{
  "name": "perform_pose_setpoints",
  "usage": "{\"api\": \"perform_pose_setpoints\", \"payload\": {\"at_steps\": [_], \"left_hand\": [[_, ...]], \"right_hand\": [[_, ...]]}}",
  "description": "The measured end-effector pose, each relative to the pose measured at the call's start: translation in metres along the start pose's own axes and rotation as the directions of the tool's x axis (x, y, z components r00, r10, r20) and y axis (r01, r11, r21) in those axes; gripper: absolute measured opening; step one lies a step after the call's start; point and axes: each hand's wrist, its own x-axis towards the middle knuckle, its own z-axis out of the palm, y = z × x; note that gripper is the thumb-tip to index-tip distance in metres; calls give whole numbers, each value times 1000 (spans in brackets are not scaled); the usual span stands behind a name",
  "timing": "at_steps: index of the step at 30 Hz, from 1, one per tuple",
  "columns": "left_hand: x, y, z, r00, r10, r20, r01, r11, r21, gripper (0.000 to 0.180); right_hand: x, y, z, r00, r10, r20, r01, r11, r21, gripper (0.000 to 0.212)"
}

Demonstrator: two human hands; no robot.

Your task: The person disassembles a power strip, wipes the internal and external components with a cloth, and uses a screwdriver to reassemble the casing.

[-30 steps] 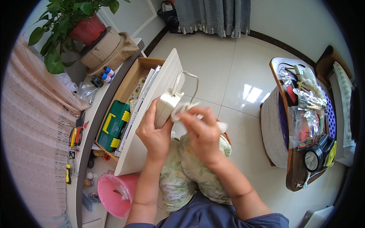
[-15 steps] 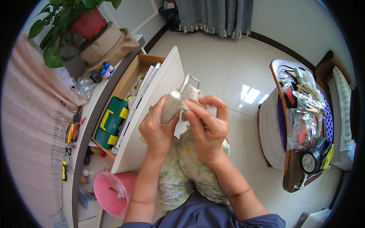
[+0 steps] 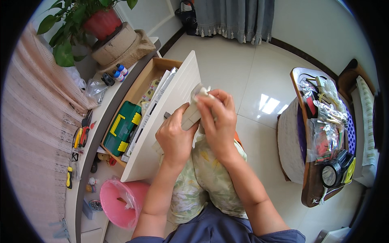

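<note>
My left hand (image 3: pixel 174 135) is closed round a pale beige, boxy device (image 3: pixel 190 118) with seam lines on its side, held up above my knees. My right hand (image 3: pixel 220 117) has its fingers pinched on a crumpled beige cloth (image 3: pixel 198 90), which lies against the device's upper end. Fingers and cloth hide that end, so I cannot tell its details. Under both hands are my legs in pale flowered trousers (image 3: pixel 214 170). To the left of my left hand stands the white front (image 3: pixel 156 133) of a pulled-out drawer.
The open drawer holds a green toolbox (image 3: pixel 122 127) with yellow latches. A pink bin (image 3: pixel 117 202) stands below it. Tools, small bottles (image 3: pixel 118 75) and a potted plant (image 3: pixel 101 24) line the cabinet top. At right, a small table carries bagged parts (image 3: pixel 326 133) and a black lamp (image 3: pixel 332 172).
My right hand and the cloth have moved up the device to its upper end, and the looped frame seen there is now covered. The whole view has shifted slightly.
</note>
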Motion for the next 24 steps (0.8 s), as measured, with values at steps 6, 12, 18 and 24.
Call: {"api": "perform_pose_setpoints", "payload": {"at_steps": [6, 12, 18, 24], "left_hand": [[7, -13, 0, 997, -76, 0, 76, 997, 9, 34], [9, -11, 0, 999, -43, -27, 42, 999, -18, 40], [15, -23, -4, 964, -265, -24, 254, 943, -215, 42], [38, -40, -11, 915, -385, 122, 367, 666, -650, 44]], "right_hand": [[-6, 1, 9, 920, -363, 151, 385, 909, -160, 20], [10, 5, 22, 995, -78, -61, 71, 991, -114, 7], [5, 13, 7, 969, -236, 75, 240, 970, -48, 14], [22, 21, 2, 986, -8, -166, 13, 999, 32, 22]]}}
